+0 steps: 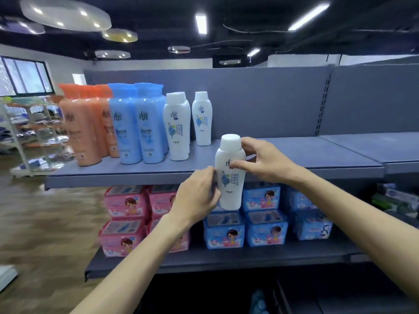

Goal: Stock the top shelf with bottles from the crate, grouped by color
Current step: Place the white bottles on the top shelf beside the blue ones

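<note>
with both hands gripping the white bottle, we set it upright just beside the white pair on the top shelf.

Scene bright, lit by ceiling strip lights overhead. Below them, glare on the orange bottles. Motion blur left of those; wide-angle bending at frame edges; lower shelf dim.

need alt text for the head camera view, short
Two bare hands hold a white bottle upright in front of the top shelf, the left hand low on it, the right hand near its cap. On the shelf stand orange bottles, blue bottles and white bottles, grouped by color.
</note>
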